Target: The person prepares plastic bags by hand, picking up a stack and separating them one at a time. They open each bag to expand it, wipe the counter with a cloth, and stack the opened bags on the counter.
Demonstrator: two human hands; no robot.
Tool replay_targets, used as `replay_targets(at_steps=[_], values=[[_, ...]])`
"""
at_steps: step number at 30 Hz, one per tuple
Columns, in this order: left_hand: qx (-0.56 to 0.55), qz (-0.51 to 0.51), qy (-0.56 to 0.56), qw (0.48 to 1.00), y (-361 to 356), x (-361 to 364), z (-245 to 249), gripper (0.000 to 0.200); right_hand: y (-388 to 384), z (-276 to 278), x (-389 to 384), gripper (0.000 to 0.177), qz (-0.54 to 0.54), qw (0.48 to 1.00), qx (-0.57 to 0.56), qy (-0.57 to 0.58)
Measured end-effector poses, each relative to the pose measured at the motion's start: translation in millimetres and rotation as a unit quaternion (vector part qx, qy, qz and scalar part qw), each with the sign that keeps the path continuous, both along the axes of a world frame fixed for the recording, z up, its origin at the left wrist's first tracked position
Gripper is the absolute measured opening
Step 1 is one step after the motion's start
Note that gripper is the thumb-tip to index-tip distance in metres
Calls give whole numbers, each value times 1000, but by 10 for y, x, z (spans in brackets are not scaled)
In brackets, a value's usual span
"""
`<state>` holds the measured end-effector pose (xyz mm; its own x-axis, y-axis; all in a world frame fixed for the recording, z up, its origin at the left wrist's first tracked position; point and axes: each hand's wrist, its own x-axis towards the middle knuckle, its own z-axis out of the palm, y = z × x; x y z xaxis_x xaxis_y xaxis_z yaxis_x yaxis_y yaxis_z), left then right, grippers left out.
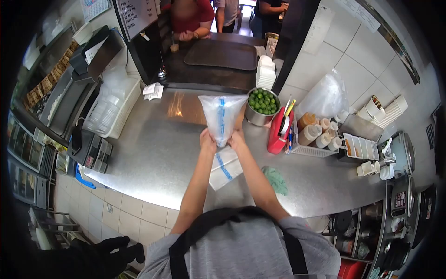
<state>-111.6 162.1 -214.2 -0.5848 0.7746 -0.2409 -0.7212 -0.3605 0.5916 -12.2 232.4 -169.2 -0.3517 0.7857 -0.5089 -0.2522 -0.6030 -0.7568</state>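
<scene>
Between my two hands a clear plastic bag [222, 116] with a blue printed stripe is held up, its wide end pointing away from me. My left hand [208, 141] grips the bag's narrow lower left side with fingers closed. On the lower right side, my right hand [236, 140] is closed on the same bag. Just below the hands, a flat white packet [226, 168] with a blue stripe lies on the steel counter [153, 158]. A green cloth [275, 180] lies crumpled to the right of my right forearm.
A metal pot of green limes [262, 104], a red holder [278, 135] and a basket of sauce bottles [313, 149] stand right. At left is a white basket of plastic containers [121, 111]. Beyond the counter are a dark tray [220, 54] and several people.
</scene>
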Motion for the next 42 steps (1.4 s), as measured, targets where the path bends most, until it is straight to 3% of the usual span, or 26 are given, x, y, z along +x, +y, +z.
replay_targets(at_steps=[3, 4, 7, 8, 10, 11, 13, 14, 15, 17, 18, 20, 23, 24, 27, 30, 33, 34, 36, 39, 40, 42], values=[[-112, 22, -259, 959, -348, 245, 745, 21, -105, -81, 176, 18, -33, 995, -54, 75], [-125, 17, -288, 949, -323, 190, 552, 23, -123, -73, 201, 19, -13, 994, -57, 97], [-43, 11, -256, 966, -418, 334, 526, 12, -48, -321, 11, 17, -58, 990, -6, 128], [14, -32, -190, 981, -410, 315, 372, 11, -49, -336, -31, 17, -71, 990, 4, 120], [24, -62, -198, 978, -386, 248, 364, 10, -71, -191, -76, 18, -98, 989, 28, 105], [26, -76, -205, 976, -379, 221, 351, 11, -26, -158, -49, 19, -43, 994, 36, 98], [-28, -44, -116, 992, -308, 134, 290, 20, 3, -106, 89, 22, 68, 993, 44, 83], [-55, -27, -70, 996, -312, 102, 242, 27, -34, -15, 189, 24, 110, 992, 63, 7], [-147, -18, 53, 988, -356, 80, 225, 31, -68, 38, 281, 24, 134, 984, 109, -28], [-318, 2, 291, 902, -465, 47, 209, 41, -160, 54, 523, 26, 180, 957, 203, -99], [-349, -62, 452, 819, -627, 87, 227, 46, -210, 7, 680, 29, 232, 924, 286, -107], [-368, -183, 719, 561, -1068, 248, 392, 56, -342, -140, 960, 36, 325, 829, 440, -119], [-399, -238, 698, 544, -1338, 552, 703, 63, -727, 115, 1182, 49, 363, 674, 528, -367], [-392, -197, 708, 553, -1402, 610, 741, 58, -751, 80, 1212, 49, 341, 692, 532, -348], [-298, -125, 719, 616, -1507, 632, 716, 37, -774, 54, 1299, 43, 248, 663, 648, -280], [-227, -55, 774, 589, -1645, 644, 852, 19, -715, 223, 1337, 36, 343, 822, 436, -131], [-186, -96, 646, 734, -1721, 640, 1243, 20, -757, 568, 1334, 38, 308, 906, 288, -13], [-216, -122, 600, 761, -1723, 600, 1234, 21, -820, 731, 1309, 47, 273, 902, 334, 22], [-273, -170, 501, 803, -1755, 428, 1220, 24, -847, 979, 1412, 52, 259, 861, 421, -119], [-294, -64, 536, 789, -1773, 181, 930, 27, -608, 767, 1799, 62, 247, 741, 546, -303], [-347, 25, 620, 703, -1775, 68, 671, 28, -584, 679, 1983, 63, 249, 690, 559, -386], [-436, 94, 702, 555, -1837, 166, 797, 32, -665, 705, 2245, 59, 301, 639, 441, -554]])
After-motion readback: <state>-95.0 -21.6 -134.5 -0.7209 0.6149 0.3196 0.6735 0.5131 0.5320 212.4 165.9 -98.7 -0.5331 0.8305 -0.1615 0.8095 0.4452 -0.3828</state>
